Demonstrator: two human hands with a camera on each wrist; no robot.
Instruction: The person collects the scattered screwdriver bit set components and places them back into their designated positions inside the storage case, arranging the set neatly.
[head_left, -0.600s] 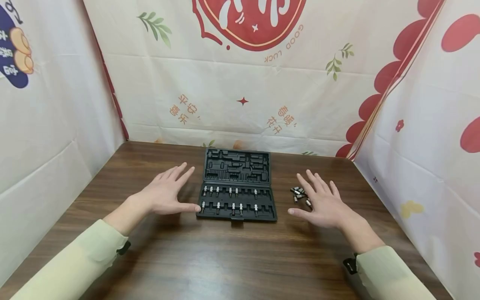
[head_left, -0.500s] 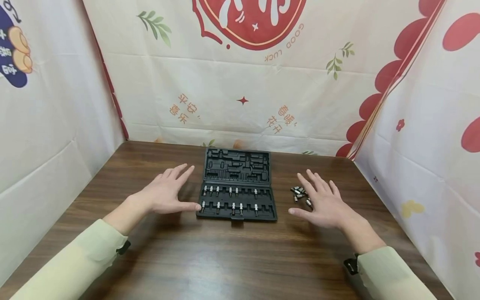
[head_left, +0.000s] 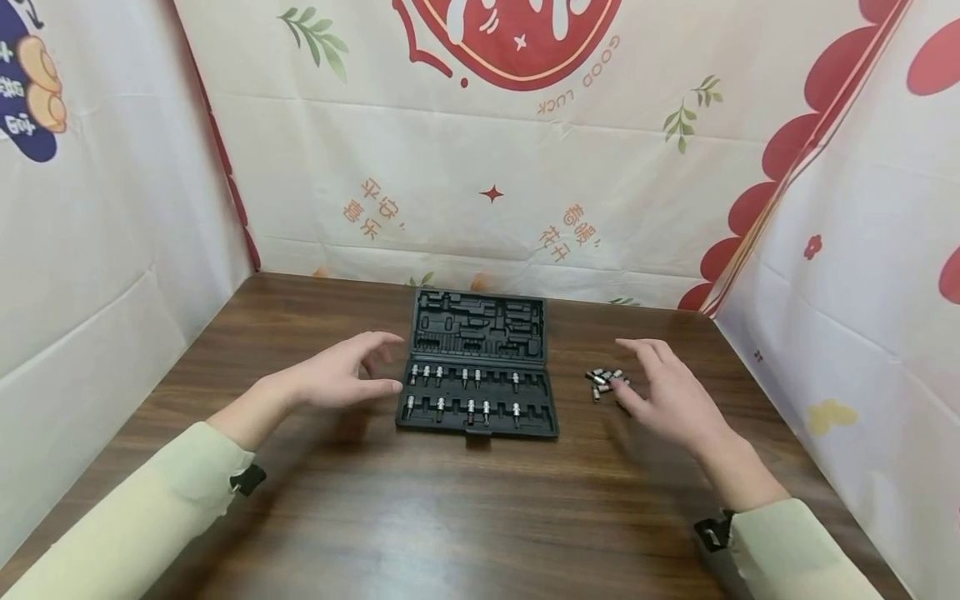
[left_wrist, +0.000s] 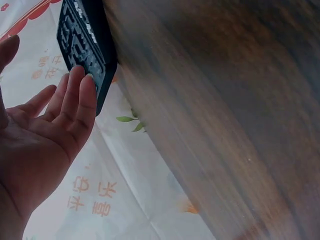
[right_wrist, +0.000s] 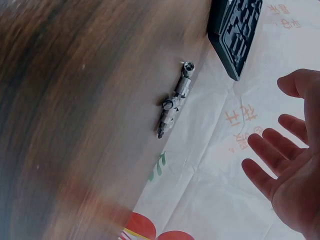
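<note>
A black tool case [head_left: 498,398] lies opened flat on the table, its moulded lid [head_left: 480,325] toward the back. Two rows of silver socket bits [head_left: 471,408] sit in the lower half, with bare slots among them. My left hand [head_left: 333,375] hovers at the case's left side, thumb near its edge and fingers loosely bent. Right of the case lies a small pile of loose socket bits [head_left: 602,379]. Beside that pile my right hand [head_left: 671,400] is held with relaxed fingers and an empty palm. In the right wrist view, the bits [right_wrist: 175,100] appear apart from the fingers [right_wrist: 275,150].
The brown wooden table [head_left: 450,517] extends in front of the case. A printed cloth [head_left: 435,150] hangs behind it, with white cloths on both sides. Each sleeve has a black strap [head_left: 247,479] at the wrist.
Both hands have shifted and their spread fingers have bent. The right hand moved slightly right, uncovering more of the loose bits. The head view tilted a little; the case and bits stay put.
</note>
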